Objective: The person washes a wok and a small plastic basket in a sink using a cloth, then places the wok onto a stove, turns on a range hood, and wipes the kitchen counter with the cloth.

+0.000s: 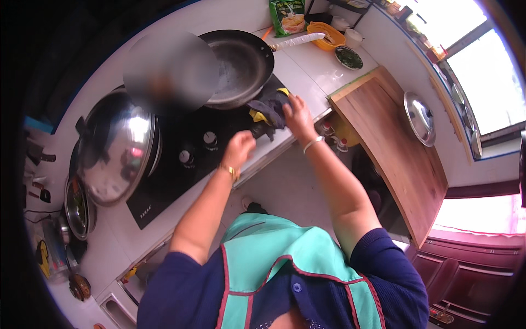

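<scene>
A dark cloth [268, 111] with yellow patches lies bunched at the right front of the black cooktop [164, 189], below the pan. My right hand [299, 116], with a silver bangle at its wrist, is closed at the cloth's right end. To the left of the cloth, my left hand [239, 149] hovers above the cooktop's front edge with its fingers curled in; nothing shows in them. A black frying pan [235, 68] with a white-wrapped handle stands at the back. Two cooktop knobs [210, 139] are left of my left hand.
A domed metal lid [118, 159] leans over cookware on the left. A wooden board [392, 148] with a pan lid [419, 118] spans the right. An orange basket [326, 35], a green packet [287, 17] and a dish of greens [349, 57] stand behind. A grey blur hides the back left.
</scene>
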Action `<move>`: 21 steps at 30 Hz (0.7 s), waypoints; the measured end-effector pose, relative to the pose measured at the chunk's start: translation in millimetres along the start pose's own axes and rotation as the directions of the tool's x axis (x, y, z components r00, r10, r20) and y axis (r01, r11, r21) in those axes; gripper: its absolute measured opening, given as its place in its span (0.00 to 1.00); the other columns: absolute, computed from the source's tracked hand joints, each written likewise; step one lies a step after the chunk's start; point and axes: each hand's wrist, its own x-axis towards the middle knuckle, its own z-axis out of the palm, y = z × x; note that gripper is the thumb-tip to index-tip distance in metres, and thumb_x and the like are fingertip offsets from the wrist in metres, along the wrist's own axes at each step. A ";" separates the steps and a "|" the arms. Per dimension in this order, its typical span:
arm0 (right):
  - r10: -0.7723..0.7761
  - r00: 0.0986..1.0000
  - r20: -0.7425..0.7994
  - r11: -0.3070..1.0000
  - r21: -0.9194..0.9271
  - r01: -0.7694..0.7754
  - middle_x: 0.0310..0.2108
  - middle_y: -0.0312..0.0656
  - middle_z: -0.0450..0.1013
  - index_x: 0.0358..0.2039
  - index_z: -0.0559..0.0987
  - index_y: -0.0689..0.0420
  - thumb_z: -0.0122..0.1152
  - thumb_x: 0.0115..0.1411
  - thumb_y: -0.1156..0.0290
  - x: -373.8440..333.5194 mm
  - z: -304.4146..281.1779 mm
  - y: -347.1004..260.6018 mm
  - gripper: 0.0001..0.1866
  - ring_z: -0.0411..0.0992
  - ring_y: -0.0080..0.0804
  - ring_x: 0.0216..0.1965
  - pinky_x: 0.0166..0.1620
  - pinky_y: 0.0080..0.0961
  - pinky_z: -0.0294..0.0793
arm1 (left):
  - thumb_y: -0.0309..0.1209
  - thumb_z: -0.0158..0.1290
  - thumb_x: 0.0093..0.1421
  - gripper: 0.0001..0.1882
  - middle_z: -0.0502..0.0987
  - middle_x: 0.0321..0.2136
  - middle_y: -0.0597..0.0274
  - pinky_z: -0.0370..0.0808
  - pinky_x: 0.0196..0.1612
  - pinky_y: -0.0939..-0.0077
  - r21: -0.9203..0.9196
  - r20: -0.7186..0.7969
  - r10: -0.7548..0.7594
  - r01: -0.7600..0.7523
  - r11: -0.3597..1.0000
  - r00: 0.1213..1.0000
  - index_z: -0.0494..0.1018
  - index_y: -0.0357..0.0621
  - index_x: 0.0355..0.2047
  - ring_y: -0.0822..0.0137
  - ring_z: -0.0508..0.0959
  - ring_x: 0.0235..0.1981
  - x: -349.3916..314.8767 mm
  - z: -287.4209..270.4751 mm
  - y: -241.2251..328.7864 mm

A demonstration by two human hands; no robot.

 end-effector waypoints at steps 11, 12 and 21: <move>-0.146 0.965 0.216 0.823 -0.515 0.240 0.62 0.48 0.53 0.56 0.64 0.60 0.45 0.60 0.57 95.1 96.7 38.5 0.27 0.48 0.44 0.64 0.62 0.46 0.47 | 0.24 0.46 0.60 0.11 0.75 0.37 0.61 0.72 0.38 0.81 -0.104 0.059 0.128 -0.122 0.987 0.990 0.69 0.37 0.44 0.74 0.75 0.36 31.1 5.8 20.3; -0.195 0.962 0.192 0.835 -0.481 0.266 0.62 0.48 0.53 0.55 0.64 0.61 0.46 0.59 0.59 88.6 97.6 38.4 0.27 0.48 0.44 0.64 0.62 0.47 0.48 | 0.25 0.46 0.61 0.11 0.75 0.38 0.62 0.72 0.40 0.80 -0.090 0.043 0.130 -0.126 0.988 0.991 0.69 0.39 0.44 0.73 0.75 0.38 33.8 4.4 29.8; -0.559 0.673 0.484 0.815 0.169 0.554 0.61 0.49 0.54 0.56 0.65 0.61 0.51 0.52 0.65 -31.1 95.6 -75.9 0.29 0.49 0.44 0.64 0.63 0.40 0.47 | 0.23 0.45 0.61 0.09 0.76 0.34 0.62 0.73 0.40 0.81 -0.203 -0.113 0.059 -0.082 0.976 0.992 0.69 0.37 0.42 0.74 0.76 0.35 -42.5 -32.5 20.3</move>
